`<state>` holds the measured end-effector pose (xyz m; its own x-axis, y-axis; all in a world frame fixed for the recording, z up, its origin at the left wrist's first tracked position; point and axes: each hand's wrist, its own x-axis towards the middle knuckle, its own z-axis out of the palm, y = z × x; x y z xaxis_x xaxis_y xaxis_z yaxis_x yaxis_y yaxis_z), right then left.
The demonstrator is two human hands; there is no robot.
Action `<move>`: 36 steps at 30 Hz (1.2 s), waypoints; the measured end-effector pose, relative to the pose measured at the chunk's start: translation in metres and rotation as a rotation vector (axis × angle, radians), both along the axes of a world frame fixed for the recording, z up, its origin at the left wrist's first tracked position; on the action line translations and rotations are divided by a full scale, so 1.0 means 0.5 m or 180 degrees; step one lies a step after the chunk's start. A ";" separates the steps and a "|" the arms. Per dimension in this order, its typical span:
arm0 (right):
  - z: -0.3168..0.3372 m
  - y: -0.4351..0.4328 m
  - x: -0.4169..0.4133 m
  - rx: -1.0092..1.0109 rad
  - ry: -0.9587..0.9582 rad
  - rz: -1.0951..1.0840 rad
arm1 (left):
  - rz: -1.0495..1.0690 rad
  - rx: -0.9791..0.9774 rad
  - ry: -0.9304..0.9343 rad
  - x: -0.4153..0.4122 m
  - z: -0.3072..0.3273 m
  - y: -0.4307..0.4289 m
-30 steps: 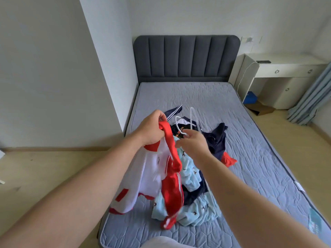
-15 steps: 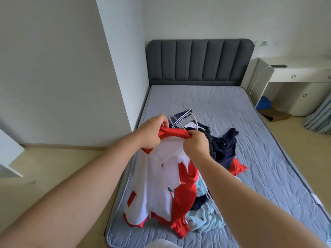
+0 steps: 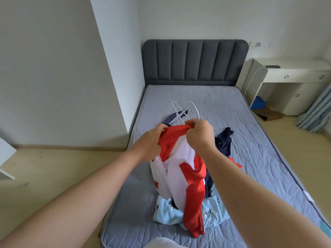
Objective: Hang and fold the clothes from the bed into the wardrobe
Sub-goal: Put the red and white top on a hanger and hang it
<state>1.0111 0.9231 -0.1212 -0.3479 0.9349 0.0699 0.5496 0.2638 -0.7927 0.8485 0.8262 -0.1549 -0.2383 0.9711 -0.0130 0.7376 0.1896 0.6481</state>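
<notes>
A red and white jacket (image 3: pixel 180 169) hangs over the bed (image 3: pixel 250 140), held up by both hands at its red collar. My left hand (image 3: pixel 150 142) grips the collar's left side. My right hand (image 3: pixel 199 136) pinches the collar's right end together with white wire hangers (image 3: pixel 184 111), whose hooks stick up behind my fingers. Under the jacket lies a pile: a light blue patterned garment (image 3: pixel 166 210), dark navy clothes (image 3: pixel 223 140) and a navy piece with white stripes (image 3: pixel 174 119).
A dark grey padded headboard (image 3: pixel 195 61) stands at the far end. A white desk with drawers (image 3: pixel 293 79) sits at the right, a blue item and a cardboard box (image 3: pixel 268 113) beneath it. Curtains (image 3: pixel 315 111) hang far right. Wooden floor lies left of the bed.
The jacket's collar has been spread wider between my hands and raised. My right hand has lifted the white hangers up off the pile. The camera has moved closer to the bed.
</notes>
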 end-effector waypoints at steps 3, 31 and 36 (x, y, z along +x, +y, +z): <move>0.001 0.011 0.010 -0.0025 0.0054 0.0002 | -0.0335 -0.0233 -0.0080 0.026 -0.013 0.009; -0.021 0.052 0.028 -0.1142 0.2117 -0.1032 | 0.0966 -0.0078 -0.0978 0.000 -0.018 0.054; -0.009 0.053 0.011 -0.2238 0.3000 -0.1142 | 0.1413 -0.0383 -0.1828 -0.018 -0.028 0.036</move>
